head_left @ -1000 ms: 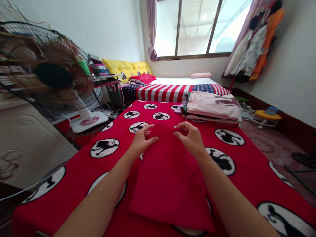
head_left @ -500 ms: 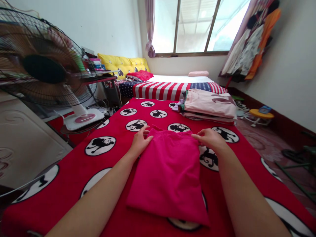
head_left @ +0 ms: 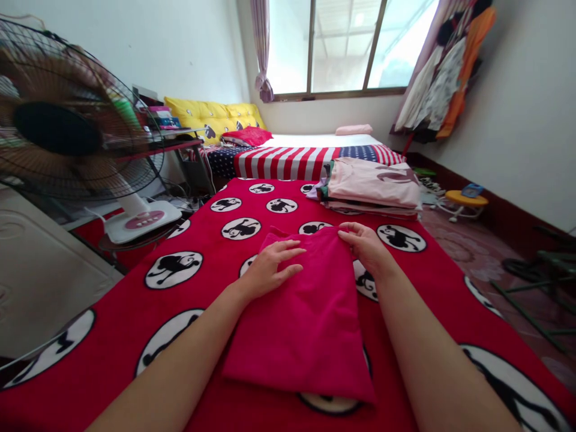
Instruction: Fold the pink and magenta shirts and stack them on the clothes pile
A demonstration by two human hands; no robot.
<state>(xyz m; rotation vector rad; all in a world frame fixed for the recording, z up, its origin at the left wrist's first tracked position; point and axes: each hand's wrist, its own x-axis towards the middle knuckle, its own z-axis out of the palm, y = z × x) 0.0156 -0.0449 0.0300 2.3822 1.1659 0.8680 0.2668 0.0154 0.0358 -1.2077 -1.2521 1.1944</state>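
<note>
The left hand (head_left: 270, 270) lies open on a folded magenta garment (head_left: 297, 342), pressing it flat against the red blanket (head_left: 207, 282). The right hand (head_left: 364, 246) pinches the garment's top edge, just in front of a stack of folded clothes (head_left: 373, 192).

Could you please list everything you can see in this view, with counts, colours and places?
folded garment: one, magenta, on the blanket
monkey-print blanket: one, red and white, foreground
folded clothes stack: one, mainly pale pink, far right of blanket
striped bedsheet: one, red, white and blue, on the far bed
yellow cushions: two, far left of the bed
red pillow: one, by the cushions
pink pillow: one, far end of the bed
electric fan: one, black and white, left
stool: one, yellow, floor at right
left hand: flat on the garment
right hand: gripping the garment's far edge
</note>
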